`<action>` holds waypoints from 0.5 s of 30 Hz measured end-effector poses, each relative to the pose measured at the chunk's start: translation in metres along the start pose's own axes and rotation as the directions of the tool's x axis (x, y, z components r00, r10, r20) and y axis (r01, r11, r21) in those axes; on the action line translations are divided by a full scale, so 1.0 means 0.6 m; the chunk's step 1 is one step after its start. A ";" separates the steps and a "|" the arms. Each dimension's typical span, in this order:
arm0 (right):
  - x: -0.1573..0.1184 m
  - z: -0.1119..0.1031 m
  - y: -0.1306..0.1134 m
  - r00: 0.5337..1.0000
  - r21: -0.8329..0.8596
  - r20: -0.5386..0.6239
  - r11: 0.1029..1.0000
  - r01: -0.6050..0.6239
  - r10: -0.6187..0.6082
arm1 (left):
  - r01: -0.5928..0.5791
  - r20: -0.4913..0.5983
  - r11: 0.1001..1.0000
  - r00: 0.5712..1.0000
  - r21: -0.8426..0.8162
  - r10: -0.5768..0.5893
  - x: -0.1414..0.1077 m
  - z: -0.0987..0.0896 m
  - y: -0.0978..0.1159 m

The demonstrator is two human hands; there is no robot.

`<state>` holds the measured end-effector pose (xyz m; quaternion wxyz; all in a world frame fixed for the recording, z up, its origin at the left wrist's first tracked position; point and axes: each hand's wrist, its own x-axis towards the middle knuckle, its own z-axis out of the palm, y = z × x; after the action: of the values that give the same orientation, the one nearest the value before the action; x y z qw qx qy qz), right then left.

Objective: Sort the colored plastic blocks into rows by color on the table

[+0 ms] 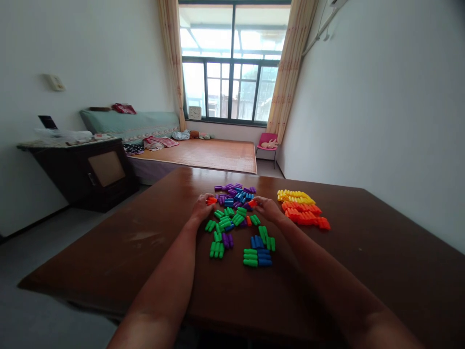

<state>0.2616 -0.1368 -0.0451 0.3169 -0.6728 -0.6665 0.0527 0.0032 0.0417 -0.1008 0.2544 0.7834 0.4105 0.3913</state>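
Two hands at a pile of three-tube plastic blocks on a brown table. The likeliest fault is disturbance: the orange rows and yellow row lie to the right of the right-hand grip, and an outward swing of that wrist or forearm could knock them askew. Crowding is a second cause; the purple and blue blocks lie between and just beyond the grips, the green blocks between and nearer the body, so a low pass could scatter them. The rounded tubes might also roll out of a shallow pinch. Left hand: thumb and fingers drawn in, pinching an orange block. Right hand: fingertips brought together on another orange piece, at the pile's right edge. Whether either piece is clear of the table cannot be told.
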 end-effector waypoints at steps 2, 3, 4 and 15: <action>-0.015 -0.001 0.003 1.000 0.140 -0.015 0.990 -0.018 0.020 | -0.012 -0.002 1.000 1.000 -0.016 0.012 0.002 -0.003 0.009; -0.022 0.000 0.002 0.999 0.199 -0.025 0.979 -0.038 0.043 | -0.038 -0.001 0.999 0.999 -0.032 0.038 0.001 -0.005 0.019; -0.027 0.001 0.000 0.997 0.248 -0.036 0.967 -0.058 0.069 | -0.078 0.003 0.996 0.997 -0.051 0.078 0.000 -0.008 0.033; -0.049 0.030 -0.066 0.986 0.289 -0.164 0.954 0.082 -0.035 | -0.475 0.347 0.878 0.814 -0.063 0.466 -0.064 -0.001 0.182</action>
<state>0.2154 -0.1610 -0.0500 0.4664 -0.6000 -0.6439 0.0887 0.0377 -0.0487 -0.0376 0.2087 0.9206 0.1572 0.2901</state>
